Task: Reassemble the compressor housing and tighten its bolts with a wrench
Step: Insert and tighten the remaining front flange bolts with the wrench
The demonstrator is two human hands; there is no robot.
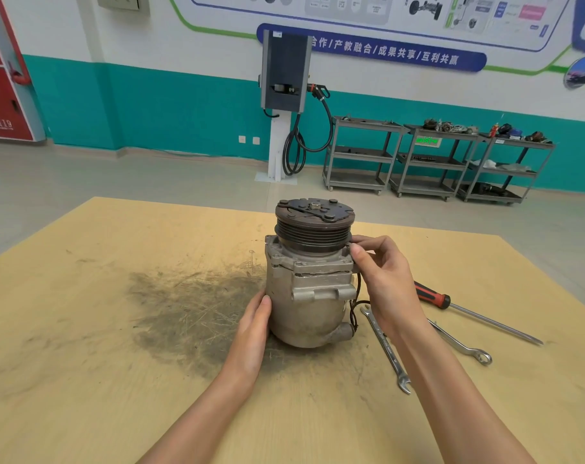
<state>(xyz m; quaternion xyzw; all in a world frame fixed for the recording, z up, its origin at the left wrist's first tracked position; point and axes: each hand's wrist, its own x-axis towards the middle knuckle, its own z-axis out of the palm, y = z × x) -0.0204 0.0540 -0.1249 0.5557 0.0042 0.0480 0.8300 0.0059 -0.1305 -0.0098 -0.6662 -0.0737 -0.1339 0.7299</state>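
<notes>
Compressor: stands upright at table centre, pulley on top, rounded grey body below, a port stub at its 5 o'clock low down. Thin black wire hangs down its right side.

Table: light wood top, w/ a dark greasy smear from the compressor's 9 to 7 o'clock.

Left hand: flat against the compressor's lower left flank, abt 8 o'clock; fingers laid on the metal, palm open, steadying rather than clenched.

Right hand: at the compressor's 3 o'clock, up by the flange under the pulley. Thumb and forefinger pinched together at the housing edge; whether a bolt sits between them cannot be told, too small and hidden by the fingertips.

Wrench: open-ended, lies flat on table at compressor's 4 o'clock, partly under the right forearm, free of either hand.

2nd wrench: ring end showing, further right, also partly under the forearm.

Screwdriver: red/black handle, long shaft, at 3 o'clock, beyond both wrenches, lying untouched.

Bkgd, 12 to 1 o'clock: wall charger w/ coiled cable; three grey shelf carts carrying parts.
</notes>
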